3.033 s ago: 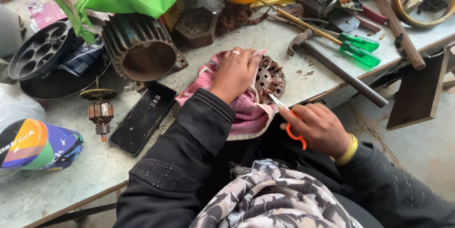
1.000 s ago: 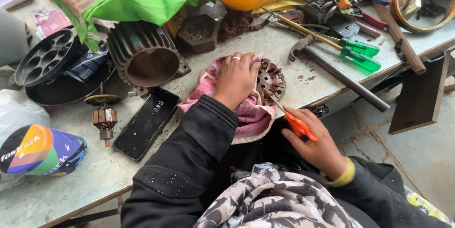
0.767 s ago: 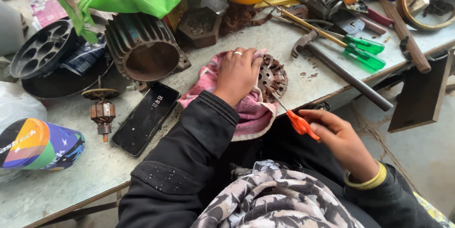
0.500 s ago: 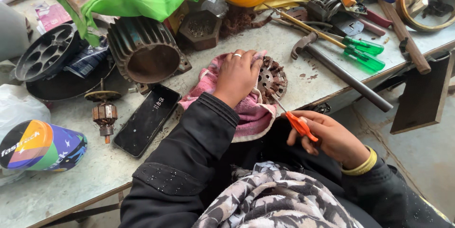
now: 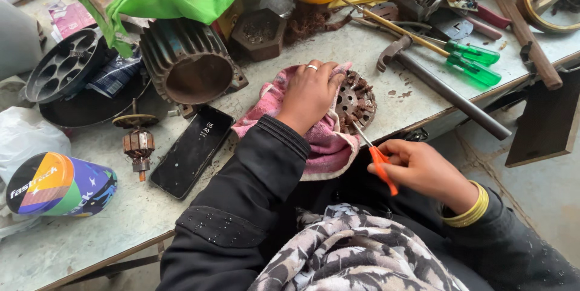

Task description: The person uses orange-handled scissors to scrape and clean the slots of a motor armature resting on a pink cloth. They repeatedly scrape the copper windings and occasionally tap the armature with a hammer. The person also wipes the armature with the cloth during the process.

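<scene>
— Left hand (image 5: 309, 94)?
— Laid flat on a pink cloth (image 5: 320, 146), fingers (image 5: 329, 73) curled loosely over the top of a round motor core (image 5: 357, 100), pressing it down. A ring on one finger.

— And the core itself?
— At the near edge of the bench (image 5: 72, 236), half wrapped in the cloth, toothed rim showing on the right side.

— Right hand (image 5: 423, 170)?
— Off the bench edge, near and to the right. Fingers closed tight round the orange handle of a small tool (image 5: 374, 155); thin metal tip touching the core's near rim. Scissors or a pick, cannot tell.

— Around them?
— Black phone (image 5: 193, 149) just left of the cloth, a ribbed motor housing (image 5: 187, 64) beyond it, a small rotor (image 5: 139, 146) further left. Green-handled screwdrivers (image 5: 474, 64) and a hammer (image 5: 447, 94) far right.
</scene>
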